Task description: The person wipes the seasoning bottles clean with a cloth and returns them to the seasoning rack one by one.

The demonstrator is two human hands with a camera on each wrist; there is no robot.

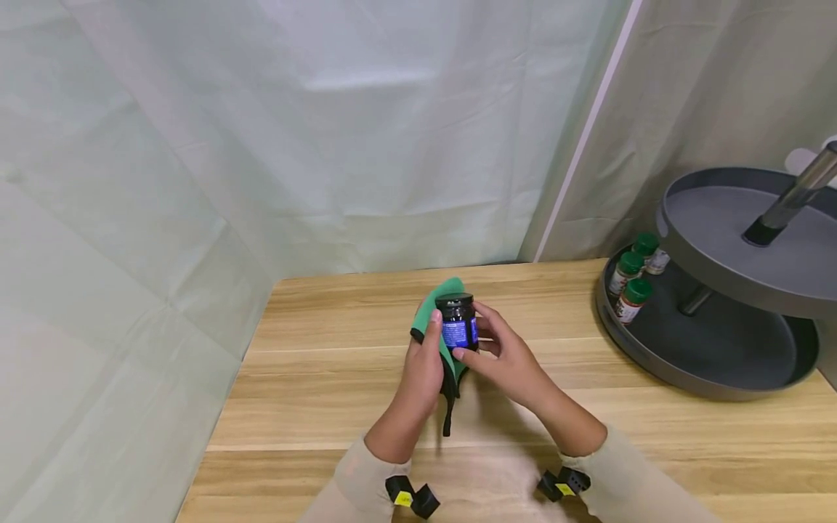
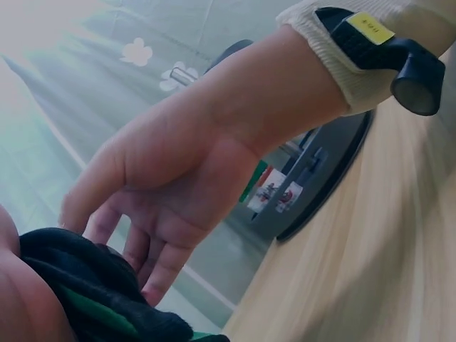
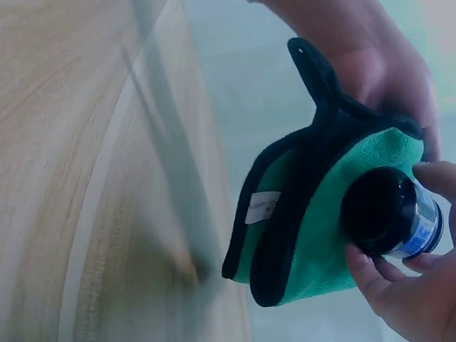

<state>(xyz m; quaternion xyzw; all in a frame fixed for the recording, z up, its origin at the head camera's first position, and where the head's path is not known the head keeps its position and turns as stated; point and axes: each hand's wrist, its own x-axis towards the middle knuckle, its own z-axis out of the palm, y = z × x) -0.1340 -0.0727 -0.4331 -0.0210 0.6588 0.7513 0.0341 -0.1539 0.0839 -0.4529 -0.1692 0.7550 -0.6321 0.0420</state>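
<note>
Above the middle of the table, my right hand (image 1: 506,356) grips a small dark jar (image 1: 455,330) with a black lid and a blue label, thumb low on one side and fingers around the other. My left hand (image 1: 423,370) holds a green cloth (image 1: 428,309) with black edging, its thumb on the near side close to the jar. The cloth is folded and lies against the jar's side. In the right wrist view, the jar's dark base (image 3: 377,210) faces the camera, and a hanging loop (image 3: 313,68) and a white tag (image 3: 263,206) show on the cloth.
A grey two-tier round rack (image 1: 706,363) stands at the table's right. Several green-capped spice bottles (image 1: 633,299) sit on its lower tier, under the overhanging upper tray (image 1: 726,211). Pale curtains (image 1: 392,145) hang behind the wooden table (image 1: 314,407) and along its left.
</note>
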